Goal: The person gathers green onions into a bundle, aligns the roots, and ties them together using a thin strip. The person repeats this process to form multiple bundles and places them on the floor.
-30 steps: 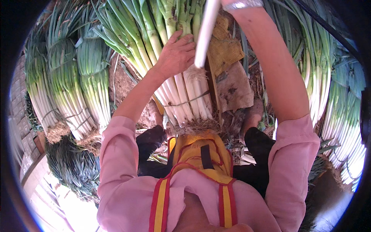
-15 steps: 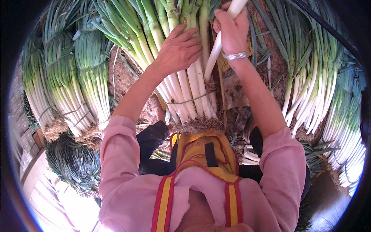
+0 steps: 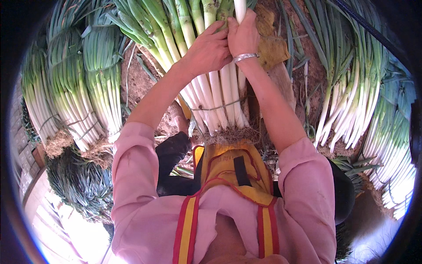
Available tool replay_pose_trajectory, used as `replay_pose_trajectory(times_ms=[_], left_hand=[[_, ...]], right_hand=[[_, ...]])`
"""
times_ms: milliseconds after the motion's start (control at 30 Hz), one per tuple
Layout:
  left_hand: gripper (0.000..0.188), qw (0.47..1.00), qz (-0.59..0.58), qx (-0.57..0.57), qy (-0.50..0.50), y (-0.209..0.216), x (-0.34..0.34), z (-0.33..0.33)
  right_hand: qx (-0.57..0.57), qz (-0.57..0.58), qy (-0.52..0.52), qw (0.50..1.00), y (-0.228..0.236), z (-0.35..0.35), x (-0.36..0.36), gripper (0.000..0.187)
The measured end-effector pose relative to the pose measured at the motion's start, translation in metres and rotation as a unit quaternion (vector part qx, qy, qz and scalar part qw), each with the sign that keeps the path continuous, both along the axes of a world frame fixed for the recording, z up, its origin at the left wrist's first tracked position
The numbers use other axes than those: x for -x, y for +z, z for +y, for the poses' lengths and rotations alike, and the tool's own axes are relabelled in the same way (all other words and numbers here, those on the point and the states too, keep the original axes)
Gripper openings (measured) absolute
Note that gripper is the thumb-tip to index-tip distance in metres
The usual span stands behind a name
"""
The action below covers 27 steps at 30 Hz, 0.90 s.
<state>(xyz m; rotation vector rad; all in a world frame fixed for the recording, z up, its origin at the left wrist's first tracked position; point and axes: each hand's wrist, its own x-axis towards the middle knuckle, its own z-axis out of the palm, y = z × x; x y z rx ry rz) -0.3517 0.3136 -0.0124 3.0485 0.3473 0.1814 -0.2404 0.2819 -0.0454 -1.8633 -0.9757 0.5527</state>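
A thick bundle of long green onions [image 3: 217, 94] stands in front of me, roots toward me and green leaves away, with a thin tie round its white lower part. My left hand [image 3: 209, 50] lies over the stalks, its fingers curved onto them. Close against it, my right hand [image 3: 244, 37] is closed round a single green onion [image 3: 240, 9] at the bundle's right side. The white end of that stalk sticks up past my fist. Its lower length is partly hidden by my hand and wrist.
Tied green onion bundles [image 3: 70, 83] stand at the left. Looser green onions [image 3: 347, 105] and another pile [image 3: 391, 145] lie at the right. A yellow cloth [image 3: 270, 50] rests on the soil beside my right hand. My yellow apron [image 3: 233, 167] touches the roots.
My right hand has moved left with the single green onion, bringing it upright against the bundle's right side. My left hand has slid slightly right, and the two hands now meet.
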Motion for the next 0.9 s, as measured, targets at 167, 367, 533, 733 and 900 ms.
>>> replay_pose_trajectory(times_ms=[167,367,533,733,900], left_hand=[[0.015,1.0,-0.018,-0.007,0.006,0.003,0.003,-0.004],[0.018,0.999,0.004,0.028,0.035,0.003,0.013,-0.008],[0.018,0.998,-0.032,0.025,0.037,0.005,0.023,-0.009],[0.013,0.997,-0.074,0.021,0.028,0.003,0.028,-0.009],[0.015,0.996,-0.086,0.017,0.022,0.001,0.031,-0.008]], right_hand=[[0.021,-0.016,-0.01,1.0,-0.006,0.007,-0.001,0.045],[0.032,-0.012,0.001,0.999,-0.013,0.01,0.0,0.039],[0.149,-0.024,0.034,0.988,-0.016,0.016,-0.003,0.037],[0.204,-0.078,0.069,0.973,-0.012,0.009,-0.005,0.038],[0.252,-0.093,0.107,0.957,-0.008,-0.008,-0.004,0.038]])
